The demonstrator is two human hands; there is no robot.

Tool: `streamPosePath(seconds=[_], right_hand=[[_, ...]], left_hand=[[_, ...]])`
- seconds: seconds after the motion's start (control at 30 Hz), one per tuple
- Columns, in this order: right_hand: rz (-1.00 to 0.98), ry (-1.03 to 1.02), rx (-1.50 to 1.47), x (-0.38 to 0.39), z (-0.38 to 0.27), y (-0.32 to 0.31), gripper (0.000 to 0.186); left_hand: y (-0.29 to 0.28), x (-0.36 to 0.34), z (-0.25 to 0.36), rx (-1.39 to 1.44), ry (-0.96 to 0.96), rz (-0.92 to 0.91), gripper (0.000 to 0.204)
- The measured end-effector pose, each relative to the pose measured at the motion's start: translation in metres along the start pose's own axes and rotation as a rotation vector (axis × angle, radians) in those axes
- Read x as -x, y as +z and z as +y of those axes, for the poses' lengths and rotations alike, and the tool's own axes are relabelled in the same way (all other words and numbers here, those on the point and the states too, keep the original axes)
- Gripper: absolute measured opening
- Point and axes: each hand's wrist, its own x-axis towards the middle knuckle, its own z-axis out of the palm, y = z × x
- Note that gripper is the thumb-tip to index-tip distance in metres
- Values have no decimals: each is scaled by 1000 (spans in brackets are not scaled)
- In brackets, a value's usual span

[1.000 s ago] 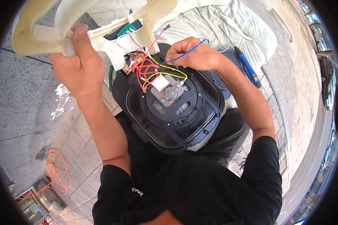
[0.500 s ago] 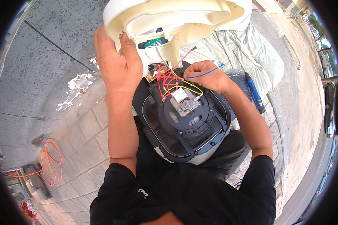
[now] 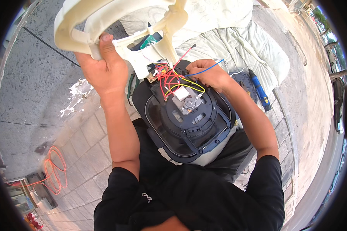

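Observation:
My left hand is closed round the rim of a cream plastic housing, holding it tilted up at the far left. A green circuit board shows inside the housing's opening. Below it, between my legs, sits a black appliance body with a motor exposed on top. Red and yellow wires tangle between the body and the housing. Just right of them, my right hand pinches a blue wire, whose free end sticks out to the right. Its fingertips are partly hidden.
A blue electric screwdriver lies to the right beside a dark tray. A pale quilted cloth covers the ground at the far side. Green-handled pliers lie left of the appliance; a coiled orange cable is farther left.
My left hand has swung the cream housing to the left, uncovering more of the cloth and the pliers. My right hand stays near the wires, shifted slightly left with the blue wire.

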Motion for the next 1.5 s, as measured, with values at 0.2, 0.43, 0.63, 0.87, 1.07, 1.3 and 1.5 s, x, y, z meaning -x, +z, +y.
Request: streamPosePath(seconds=[0.2,0.43,0.63,0.87,1.07,1.3,1.5], right_hand=[[-44,7,-84,-12,2,3,22],[-85,-64,-105,-2,-10,-3,22],[-40,-298,261,0,-12,-8,23],[-4,-591,589,21,-27,-3,23],[-73,-525,593,22,-34,0,25],[-134,-399,363,11,-22,4,31],[-114,-393,70,13,-9,4,27]], left_hand=[[-5,-2,5,50,-17,31,31],[-8,-2,-3,-57,83,56,36],[-2,4,7,-20,-15,145,28],[-3,5,-1,-109,75,119,34],[0,9,9,-158,57,134,33],[-2,7,11,-155,40,115,35],[-3,9,17,-178,103,51,38]])
